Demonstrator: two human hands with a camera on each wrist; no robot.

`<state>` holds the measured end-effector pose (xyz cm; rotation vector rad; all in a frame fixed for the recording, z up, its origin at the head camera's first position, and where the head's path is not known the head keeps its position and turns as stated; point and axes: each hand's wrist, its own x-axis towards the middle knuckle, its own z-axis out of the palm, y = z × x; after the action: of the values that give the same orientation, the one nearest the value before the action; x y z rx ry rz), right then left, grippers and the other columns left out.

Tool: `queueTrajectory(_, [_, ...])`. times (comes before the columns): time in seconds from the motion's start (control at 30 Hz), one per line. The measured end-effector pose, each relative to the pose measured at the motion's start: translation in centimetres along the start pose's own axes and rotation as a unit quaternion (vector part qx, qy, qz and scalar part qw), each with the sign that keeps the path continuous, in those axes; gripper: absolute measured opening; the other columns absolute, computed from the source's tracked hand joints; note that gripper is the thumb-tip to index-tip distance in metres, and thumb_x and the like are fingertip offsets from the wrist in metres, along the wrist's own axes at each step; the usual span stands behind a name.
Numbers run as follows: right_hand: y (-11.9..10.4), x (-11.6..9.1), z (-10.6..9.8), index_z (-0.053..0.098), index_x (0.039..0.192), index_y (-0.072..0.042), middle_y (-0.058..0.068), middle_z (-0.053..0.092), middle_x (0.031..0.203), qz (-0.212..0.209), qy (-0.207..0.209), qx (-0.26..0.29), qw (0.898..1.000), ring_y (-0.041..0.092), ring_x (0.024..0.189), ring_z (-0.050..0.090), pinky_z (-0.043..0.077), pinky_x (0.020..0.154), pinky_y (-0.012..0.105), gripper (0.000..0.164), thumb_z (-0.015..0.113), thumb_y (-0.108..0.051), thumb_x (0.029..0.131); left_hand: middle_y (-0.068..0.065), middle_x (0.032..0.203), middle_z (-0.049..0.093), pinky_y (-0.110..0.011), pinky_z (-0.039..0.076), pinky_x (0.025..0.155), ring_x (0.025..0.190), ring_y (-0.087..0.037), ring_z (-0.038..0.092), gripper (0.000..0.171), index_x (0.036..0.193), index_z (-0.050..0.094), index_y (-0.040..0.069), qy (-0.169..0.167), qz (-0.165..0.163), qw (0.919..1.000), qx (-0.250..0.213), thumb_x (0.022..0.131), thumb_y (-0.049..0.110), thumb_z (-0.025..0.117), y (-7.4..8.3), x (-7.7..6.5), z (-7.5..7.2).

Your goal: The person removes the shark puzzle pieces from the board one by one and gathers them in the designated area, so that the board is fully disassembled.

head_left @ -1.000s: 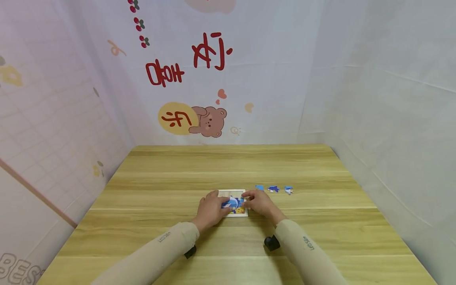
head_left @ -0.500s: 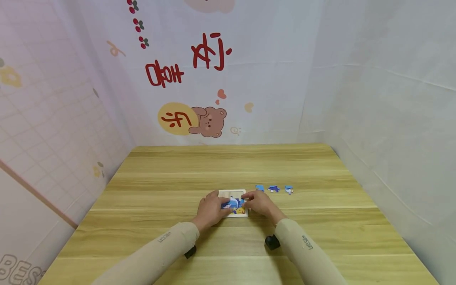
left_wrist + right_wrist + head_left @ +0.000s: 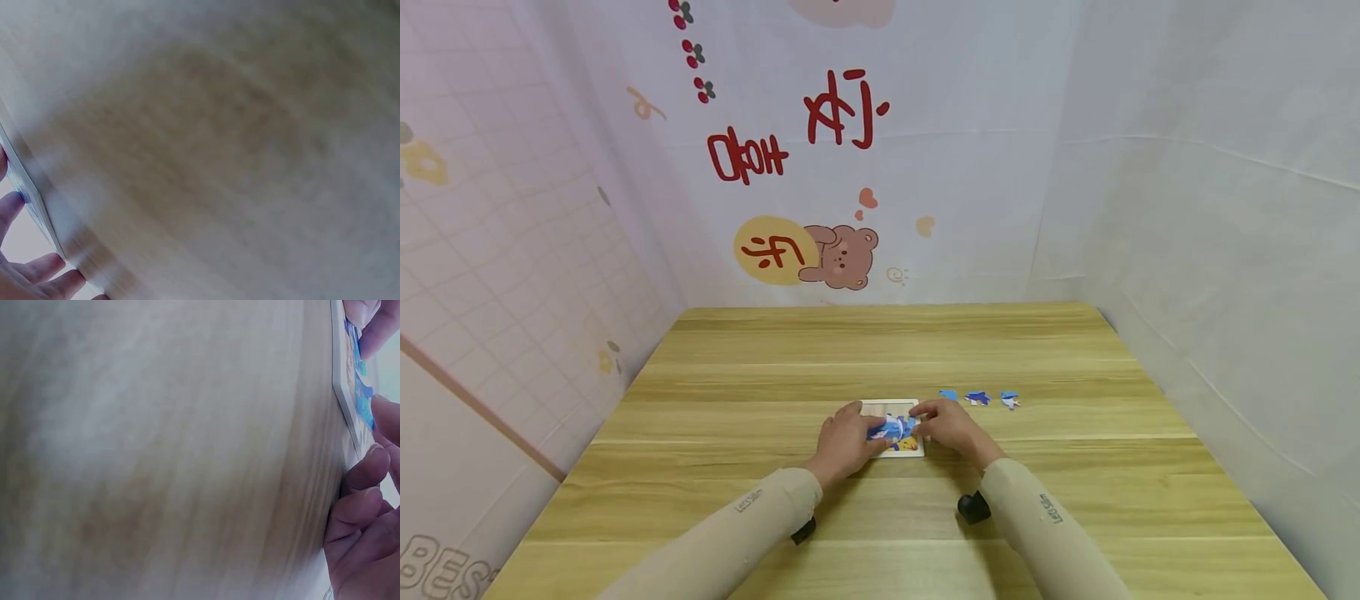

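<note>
A small white-rimmed jigsaw tray (image 3: 892,402) lies on the table, with a partly filled blue and yellow picture (image 3: 895,428) inside. My left hand (image 3: 844,440) rests over its left side, a finger and the thumb touching the picture. In the left wrist view, fingertips (image 3: 47,265) lie along the tray's edge. At the right rim my right hand (image 3: 946,427) pinches a light-blue puzzle piece (image 3: 913,422) between thumb and index finger. The right wrist view shows blue pieces (image 3: 362,403) by a fingertip, with the other fingers curled beside the tray. My hands hide parts of both sides.
Loose puzzle pieces lie in a row behind my right hand: a light-blue one (image 3: 948,394), a dark-blue one (image 3: 977,398) and a blue-and-white one (image 3: 1010,400). The wooden table (image 3: 760,350) ends at white printed cloth (image 3: 962,167) at the back and sides.
</note>
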<state>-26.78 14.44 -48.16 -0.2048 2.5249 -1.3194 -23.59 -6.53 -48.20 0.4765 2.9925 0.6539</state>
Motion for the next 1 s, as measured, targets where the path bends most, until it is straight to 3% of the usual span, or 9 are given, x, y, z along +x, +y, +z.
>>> queueTrajectory(0.27, [0.07,-0.10,0.07,0.073,0.111,-0.009,0.004,0.063,0.097,-0.009,0.008,0.008,1.000,0.020,0.086,0.054,0.047,0.076,0.033,0.023,0.073,-0.006,0.088,-0.025,0.143,0.048,-0.063,0.033,0.104,0.135,-0.041,0.041,0.042,0.126,0.070,0.014,-0.002,-0.002,1.0000,0.002,0.091,0.038,0.071,0.17,-0.01,-0.21])
queueTrajectory(0.5, [0.10,-0.16,0.35,0.071,0.111,-0.004,0.006,0.062,0.094,-0.047,0.007,0.019,0.999,0.019,0.085,0.053,0.047,0.074,0.030,0.025,0.072,0.001,0.086,-0.025,0.143,0.048,-0.062,0.035,0.103,0.134,-0.041,0.042,0.042,0.126,0.070,0.015,0.000,0.000,1.0000,0.007,0.091,0.037,0.071,0.27,-0.09,-0.35])
queueTrajectory(0.8, [0.05,0.04,0.56,0.073,0.109,-0.006,0.003,0.062,0.092,-0.040,0.028,0.018,0.999,0.018,0.084,0.055,0.048,0.075,0.030,0.023,0.072,0.000,0.087,-0.025,0.143,0.048,-0.063,0.035,0.103,0.133,-0.043,0.043,0.042,0.126,0.070,0.015,-0.001,-0.006,1.0000,0.006,0.091,0.039,0.071,0.27,-0.05,-0.20])
queueTrajectory(1.0, [0.18,-0.01,0.52,0.072,0.112,-0.002,0.006,0.065,0.096,-0.047,0.017,0.033,0.998,0.018,0.086,0.057,0.050,0.075,0.031,0.027,0.075,-0.001,0.085,-0.024,0.143,0.048,-0.064,0.035,0.103,0.134,-0.042,0.043,0.043,0.126,0.070,0.017,0.002,-0.002,0.9999,0.013,0.092,0.041,0.070,-0.08,0.10,0.19])
